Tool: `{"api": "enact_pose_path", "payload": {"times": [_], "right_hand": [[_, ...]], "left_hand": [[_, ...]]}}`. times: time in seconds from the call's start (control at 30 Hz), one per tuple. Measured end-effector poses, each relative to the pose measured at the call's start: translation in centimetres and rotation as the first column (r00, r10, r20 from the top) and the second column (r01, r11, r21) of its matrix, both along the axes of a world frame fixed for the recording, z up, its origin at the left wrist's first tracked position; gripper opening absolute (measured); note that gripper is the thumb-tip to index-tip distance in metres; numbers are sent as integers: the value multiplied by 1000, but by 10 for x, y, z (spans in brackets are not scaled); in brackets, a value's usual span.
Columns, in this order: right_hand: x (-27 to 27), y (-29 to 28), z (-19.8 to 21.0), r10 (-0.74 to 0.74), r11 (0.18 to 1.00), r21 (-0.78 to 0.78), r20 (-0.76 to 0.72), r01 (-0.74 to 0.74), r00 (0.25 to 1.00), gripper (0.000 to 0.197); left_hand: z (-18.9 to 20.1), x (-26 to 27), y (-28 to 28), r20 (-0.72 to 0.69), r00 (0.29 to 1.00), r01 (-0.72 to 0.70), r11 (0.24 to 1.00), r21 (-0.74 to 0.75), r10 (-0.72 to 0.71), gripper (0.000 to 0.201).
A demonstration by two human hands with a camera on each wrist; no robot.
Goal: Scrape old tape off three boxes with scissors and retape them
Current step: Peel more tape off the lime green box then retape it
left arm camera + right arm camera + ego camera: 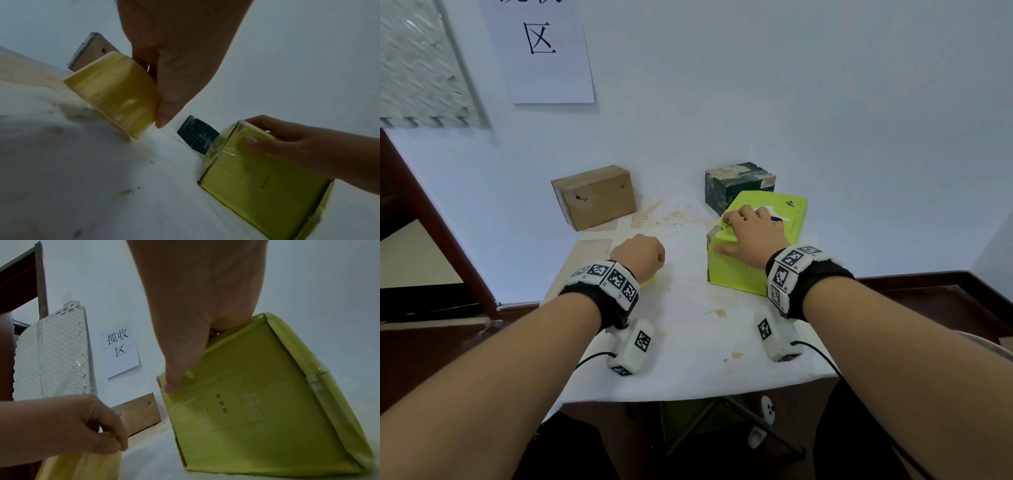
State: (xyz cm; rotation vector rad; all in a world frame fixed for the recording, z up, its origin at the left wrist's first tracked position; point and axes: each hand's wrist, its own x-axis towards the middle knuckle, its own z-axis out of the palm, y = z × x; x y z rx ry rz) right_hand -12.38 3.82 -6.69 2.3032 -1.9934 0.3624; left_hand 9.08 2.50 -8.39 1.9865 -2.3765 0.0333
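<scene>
On stained white tabletop by wall: left hand grips tape roll; right hand clasps green box.

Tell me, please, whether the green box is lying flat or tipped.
Tipped: the green box leans under the right hand, one bottom edge raised.

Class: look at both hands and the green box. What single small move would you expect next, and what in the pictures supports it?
Probably the left hand lifts the yellow tape roll across to the green box. The roll sits on the table in that hand's grip, the right hand steadies the box top, and a torn patch shows at its near corner. Whether scissors lie under the right hand is unclear.
</scene>
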Motion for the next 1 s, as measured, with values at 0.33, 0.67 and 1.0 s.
{"api": "enact_pose_path", "payload": {"times": [0.33, 0.67, 1.0], "right_hand": [[-1, 1, -3, 6, 999, -49, 39, -4, 999, 67], [-9, 2, 5, -1, 998, -60, 303, 20, 953, 36], [-22, 16, 8, 64, 991, -131, 289, -26, 955, 28]], "left_hand": [[4, -7, -9, -169, 986, 34, 992, 124, -13, 21], [-9, 6, -2, -239, 967, -40, 983, 178, 83, 30], [35, -27, 29, -251, 952, 151, 982, -109, -175, 50]]}}
